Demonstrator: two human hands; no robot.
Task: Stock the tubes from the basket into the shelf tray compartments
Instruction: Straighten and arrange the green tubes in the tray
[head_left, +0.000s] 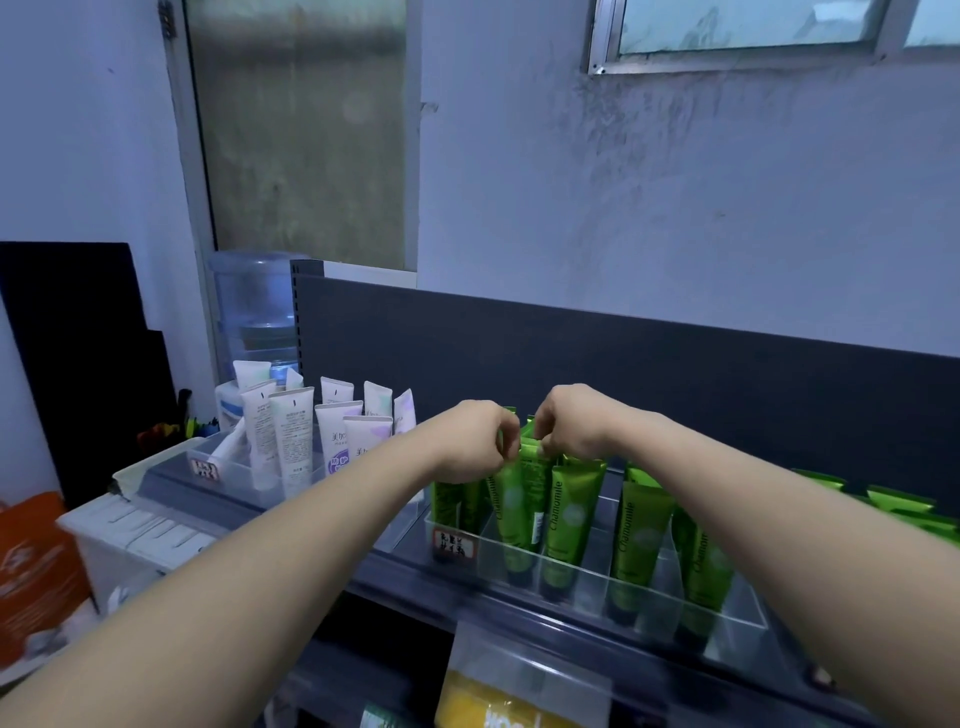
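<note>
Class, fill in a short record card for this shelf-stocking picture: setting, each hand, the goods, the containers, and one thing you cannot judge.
setting: dark shelf against a pale wall
left hand: left hand pinching the tops of green tubes
right hand: right hand gripping the same cluster of tube tops
green tubes: green tubes upright, caps down, labelled Chamomile
green tube tray: clear divided tray with a handwritten label
white tubes: white tubes upright in a second clear tray further left
cannot judge: the basket, not in view
</note>
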